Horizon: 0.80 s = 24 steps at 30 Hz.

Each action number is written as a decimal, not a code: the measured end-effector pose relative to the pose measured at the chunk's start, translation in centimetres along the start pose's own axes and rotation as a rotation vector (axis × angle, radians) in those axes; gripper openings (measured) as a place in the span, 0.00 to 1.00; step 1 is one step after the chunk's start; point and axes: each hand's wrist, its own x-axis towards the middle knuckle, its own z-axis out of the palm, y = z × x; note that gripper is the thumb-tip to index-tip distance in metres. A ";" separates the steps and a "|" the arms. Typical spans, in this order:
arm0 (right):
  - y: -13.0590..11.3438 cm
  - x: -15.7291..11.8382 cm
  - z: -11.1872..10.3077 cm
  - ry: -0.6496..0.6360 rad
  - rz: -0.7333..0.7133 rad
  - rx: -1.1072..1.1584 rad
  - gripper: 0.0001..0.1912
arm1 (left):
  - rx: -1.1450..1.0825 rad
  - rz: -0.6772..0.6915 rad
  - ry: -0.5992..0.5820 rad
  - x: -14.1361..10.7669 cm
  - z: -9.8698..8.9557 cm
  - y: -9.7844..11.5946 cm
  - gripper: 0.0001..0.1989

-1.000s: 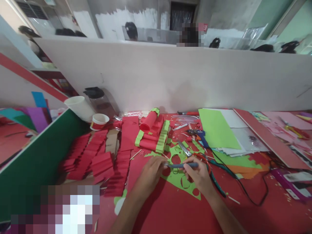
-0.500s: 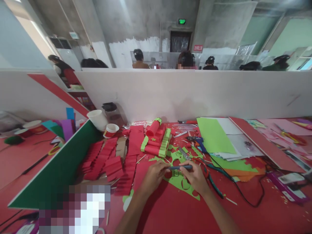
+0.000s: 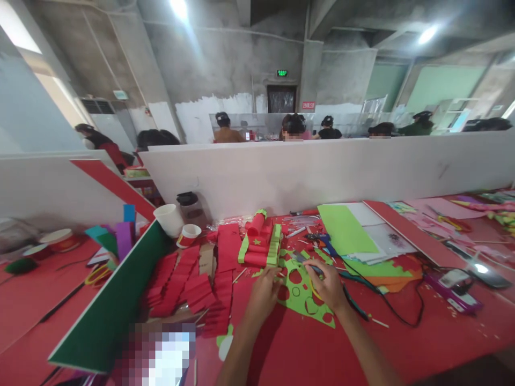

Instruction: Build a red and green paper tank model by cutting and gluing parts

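Note:
My left hand (image 3: 263,294) is closed in a pinch over the edge of the green paper sheet (image 3: 302,316), which has round holes cut out and circles drawn on it. What its fingertips hold is hidden. My right hand (image 3: 330,287) is closed with a slim dark grey pen (image 3: 316,269) at its fingers. Beside that hand a yellow loop, perhaps a scissors handle, shows, and a grey scissors blade (image 3: 298,257) lies just beyond it. Behind my hands stands a red and green paper tank model (image 3: 259,244) with a star on its front.
Folded red paper strips (image 3: 177,279) lie at left beside a green board (image 3: 116,300). White paper cups (image 3: 168,220) and a dark-lidded bottle (image 3: 190,206) stand behind. Pliers (image 3: 354,305), a glue gun (image 3: 328,244) and green sheets (image 3: 348,230) lie at right. A white partition (image 3: 322,171) closes the back.
My hands have drawn apart; the pen that lay between both is now only at the right fingers. The view has tilted up and shifted right.

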 end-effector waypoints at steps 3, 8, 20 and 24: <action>-0.3 1.9 0.6 -0.040 -0.093 -0.202 0.17 | 0.088 0.000 -0.044 -0.2 0.1 -0.5 0.14; -1.5 4.1 0.7 -0.146 -0.096 -0.355 0.29 | 0.179 0.007 -0.072 -0.1 -0.2 -0.7 0.15; 0.4 1.7 -1.9 -0.460 0.095 -0.560 0.15 | 0.352 0.012 -0.099 0.6 -0.5 -1.1 0.15; 0.8 0.8 -1.6 -0.486 0.161 -0.728 0.20 | 0.440 0.084 -0.162 1.5 0.4 -0.4 0.12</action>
